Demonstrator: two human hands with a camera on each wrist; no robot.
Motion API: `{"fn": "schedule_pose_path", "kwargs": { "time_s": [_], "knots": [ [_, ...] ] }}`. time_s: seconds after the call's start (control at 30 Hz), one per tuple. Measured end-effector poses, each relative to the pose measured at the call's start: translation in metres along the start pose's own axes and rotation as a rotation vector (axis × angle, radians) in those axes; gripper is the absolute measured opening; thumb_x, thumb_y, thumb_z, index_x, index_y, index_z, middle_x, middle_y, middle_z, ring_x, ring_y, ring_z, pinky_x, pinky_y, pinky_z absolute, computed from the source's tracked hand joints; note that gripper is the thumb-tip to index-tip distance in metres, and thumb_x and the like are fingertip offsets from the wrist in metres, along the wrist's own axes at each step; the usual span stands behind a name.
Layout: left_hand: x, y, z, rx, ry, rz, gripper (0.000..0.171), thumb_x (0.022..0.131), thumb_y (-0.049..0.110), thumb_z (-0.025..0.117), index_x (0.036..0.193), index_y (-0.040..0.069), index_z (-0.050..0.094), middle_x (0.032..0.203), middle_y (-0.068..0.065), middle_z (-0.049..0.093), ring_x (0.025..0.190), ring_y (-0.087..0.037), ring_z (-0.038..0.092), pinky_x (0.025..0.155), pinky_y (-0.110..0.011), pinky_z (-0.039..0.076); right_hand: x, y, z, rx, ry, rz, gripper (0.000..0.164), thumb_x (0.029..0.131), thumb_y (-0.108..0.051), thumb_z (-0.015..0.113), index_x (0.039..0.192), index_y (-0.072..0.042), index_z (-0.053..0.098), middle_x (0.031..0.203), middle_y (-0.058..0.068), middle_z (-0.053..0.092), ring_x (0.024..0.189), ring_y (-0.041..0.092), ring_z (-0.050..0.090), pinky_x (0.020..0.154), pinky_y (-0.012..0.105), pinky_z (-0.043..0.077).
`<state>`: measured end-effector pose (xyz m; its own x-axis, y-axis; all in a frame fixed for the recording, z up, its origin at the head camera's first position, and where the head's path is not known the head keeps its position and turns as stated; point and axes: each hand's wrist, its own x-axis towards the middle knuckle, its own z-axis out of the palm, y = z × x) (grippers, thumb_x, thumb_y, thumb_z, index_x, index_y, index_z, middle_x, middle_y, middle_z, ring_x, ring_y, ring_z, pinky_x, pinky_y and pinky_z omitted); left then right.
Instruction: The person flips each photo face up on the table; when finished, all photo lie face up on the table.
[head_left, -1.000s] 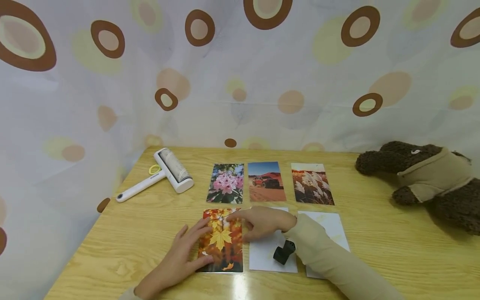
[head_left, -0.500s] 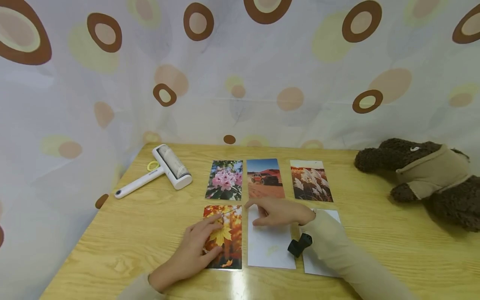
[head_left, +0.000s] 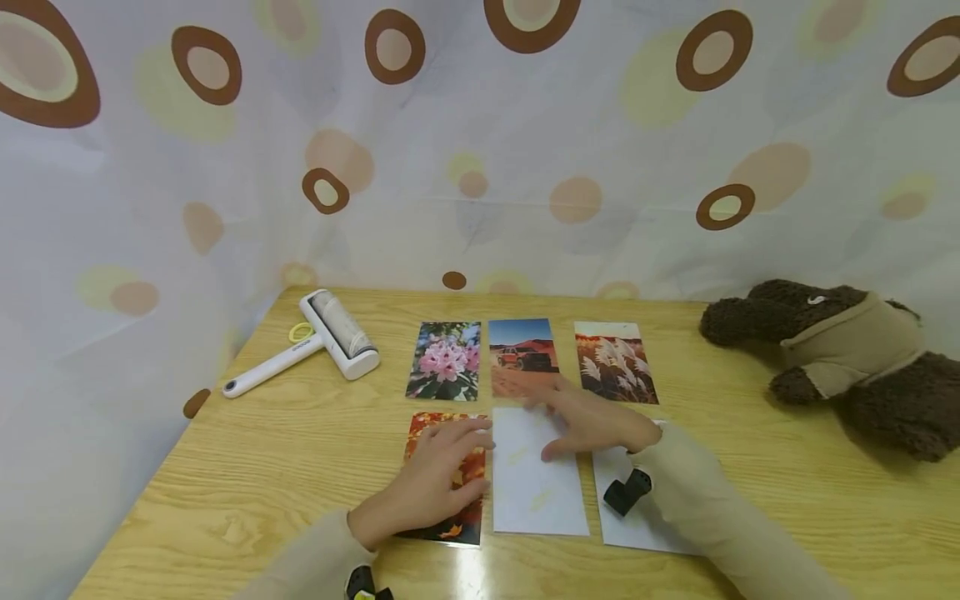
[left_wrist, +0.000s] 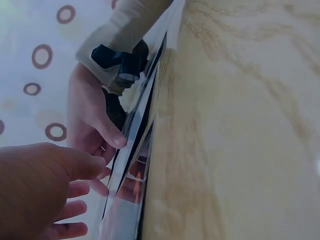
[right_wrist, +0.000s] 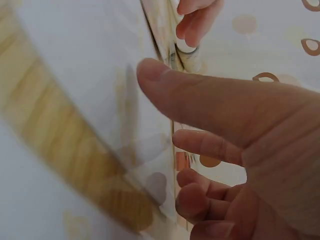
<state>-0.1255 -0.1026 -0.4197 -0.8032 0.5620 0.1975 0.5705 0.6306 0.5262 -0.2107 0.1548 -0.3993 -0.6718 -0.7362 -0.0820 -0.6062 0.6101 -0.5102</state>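
You're at a home-like staged corner, not a workshop or lab. A light wooden tabletop [head_left: 247, 467] sits pushed against a draped curtain [head_left: 480, 150] printed with brown rings and pale yellow and peach ovals, which closes off the back and left. Household items mark it as domestic: a white lint roller [head_left: 315, 342], a brown plush toy [head_left: 847, 358] in a tan garment, and printed photo cards [head_left: 525, 358] laid out in rows.

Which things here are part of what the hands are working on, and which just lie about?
In hand: left hand on autumn-leaf photo; right hand over blank card; second blank card; flower, jeep and grass photos.
Lying about: lint roller, yellow ring, plush toy.
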Motion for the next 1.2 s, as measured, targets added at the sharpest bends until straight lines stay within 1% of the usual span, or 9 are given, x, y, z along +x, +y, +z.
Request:
{"fn": "schedule_pose_path", "kwargs": {
  "time_s": [0.2,0.43,0.53,0.63,0.77,0.9,1.0,1.1,1.2],
  "knots": [
    [0.012,0.009,0.004,0.084,-0.134,0.029,0.036,0.090,0.032,0.068,0.121,0.016,0.059,0.145,-0.002,0.046,0.138,-0.022,0.037,0.112,-0.053,0.023,-0.008,-0.001,0.000,-0.033,0.001,0.041,0.063,0.074,-0.030,0.084,0.125,-0.005,0.055,0.116,0.016,0.048,0.101,0.025,0.055,0.085,0.043,0.049],
    [0.021,0.015,0.011,0.167,-0.224,0.080,0.039,0.090,0.041,0.065,0.120,0.016,0.061,0.141,-0.001,0.048,0.138,-0.020,0.037,0.112,-0.066,0.008,-0.007,0.000,-0.003,-0.103,0.005,0.024,0.074,0.066,-0.031,0.088,0.126,-0.002,0.055,0.115,0.015,0.054,0.102,0.027,0.058,0.085,0.044,0.051],
    [0.022,0.016,0.013,0.177,-0.193,0.079,0.046,0.087,0.042,0.069,0.123,0.016,0.059,0.143,-0.004,0.045,0.138,-0.022,0.036,0.111,-0.067,0.009,-0.004,-0.003,-0.004,-0.163,0.020,0.026,0.073,0.065,-0.032,0.089,0.124,-0.003,0.058,0.112,0.012,0.053,0.096,0.024,0.058,0.080,0.042,0.052],
    [0.023,0.018,0.014,0.147,-0.096,0.013,0.062,0.082,0.041,0.075,0.131,0.012,0.050,0.146,-0.009,0.038,0.138,-0.028,0.033,0.112,-0.062,0.016,-0.002,-0.005,-0.006,-0.210,0.056,0.024,0.059,0.067,-0.030,0.088,0.115,-0.007,0.062,0.106,0.007,0.054,0.088,0.018,0.056,0.074,0.035,0.051],
    [0.023,0.024,0.018,0.011,0.087,-0.132,0.090,0.074,0.034,0.084,0.142,0.005,0.033,0.143,-0.015,0.037,0.131,-0.032,0.037,0.108,-0.052,0.032,-0.003,-0.005,-0.008,-0.158,0.102,-0.012,0.044,0.072,-0.025,0.085,0.105,-0.008,0.063,0.097,0.001,0.052,0.076,0.010,0.050,0.068,0.026,0.046],
    [0.023,0.027,0.022,-0.249,0.172,-0.138,0.082,0.081,0.017,0.078,0.142,-0.001,0.026,0.118,-0.012,0.060,0.098,-0.021,0.060,0.083,-0.034,0.050,-0.006,-0.004,-0.009,-0.048,0.166,-0.069,0.040,0.075,-0.021,0.084,0.106,-0.006,0.063,0.093,0.002,0.050,0.065,0.005,0.044,0.060,0.021,0.042],
    [0.024,0.028,0.024,-0.497,0.149,-0.081,0.059,0.092,0.010,0.065,0.138,0.001,0.029,0.108,-0.013,0.067,0.082,-0.015,0.065,0.069,-0.024,0.052,-0.010,-0.003,-0.010,0.010,0.214,-0.095,0.041,0.077,-0.018,0.082,0.110,-0.006,0.062,0.095,0.005,0.048,0.064,0.004,0.046,0.058,0.020,0.042],
    [0.023,0.028,0.027,-0.694,0.080,0.002,0.047,0.100,0.012,0.050,0.140,0.003,0.028,0.125,-0.020,0.059,0.099,-0.021,0.066,0.077,-0.024,0.054,-0.015,-0.004,-0.010,0.041,0.246,-0.113,0.046,0.080,-0.016,0.079,0.119,-0.003,0.059,0.099,0.008,0.046,0.071,0.007,0.050,0.062,0.021,0.046],
    [0.021,0.028,0.029,-0.789,-0.023,0.085,0.049,0.105,0.023,0.037,0.147,0.005,0.020,0.136,-0.022,0.048,0.114,-0.026,0.059,0.088,-0.029,0.053,-0.020,-0.005,-0.010,0.053,0.270,-0.124,0.057,0.083,-0.016,0.077,0.132,-0.002,0.052,0.103,0.009,0.044,0.076,0.010,0.052,0.067,0.023,0.049]
  ]
}}
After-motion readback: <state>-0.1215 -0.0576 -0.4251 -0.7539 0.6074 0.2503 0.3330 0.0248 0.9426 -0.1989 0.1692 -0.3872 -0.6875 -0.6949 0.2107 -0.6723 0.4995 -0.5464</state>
